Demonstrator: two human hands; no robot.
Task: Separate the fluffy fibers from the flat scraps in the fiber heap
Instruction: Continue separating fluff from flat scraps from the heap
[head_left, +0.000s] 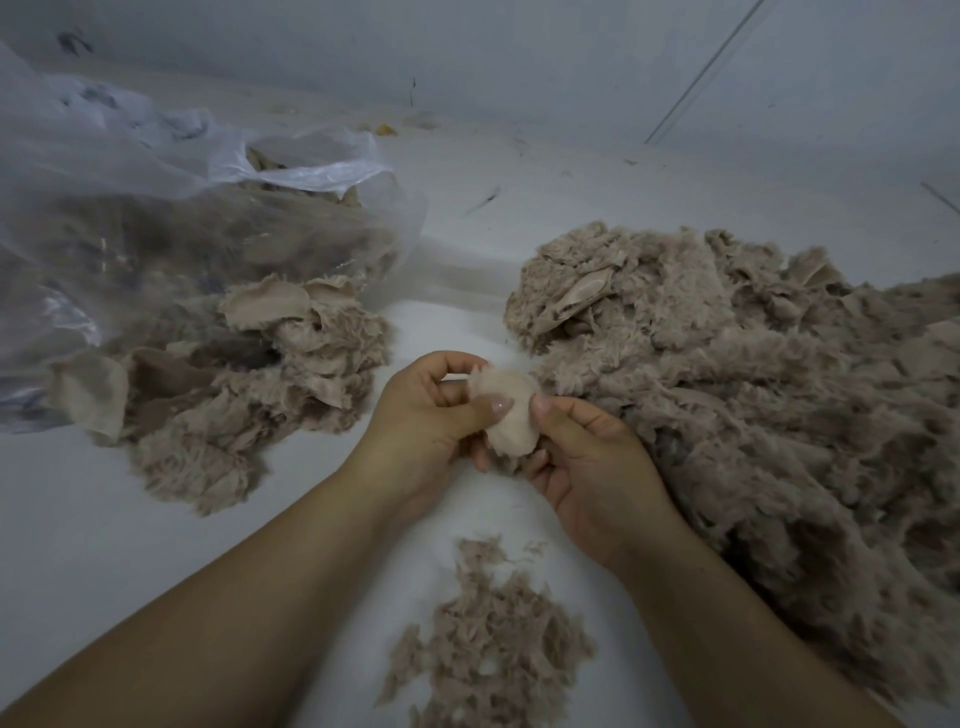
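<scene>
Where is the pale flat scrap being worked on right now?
Centre of the head view: pale flat scrap pinched between left hand and right hand, above the small loose fluff pile.

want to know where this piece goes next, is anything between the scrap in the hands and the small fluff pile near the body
Nothing visible blocks it. The pale scrap, pinched by the left hand and the right hand, sits just above the small fluff pile, with only bare white surface between them.
</scene>
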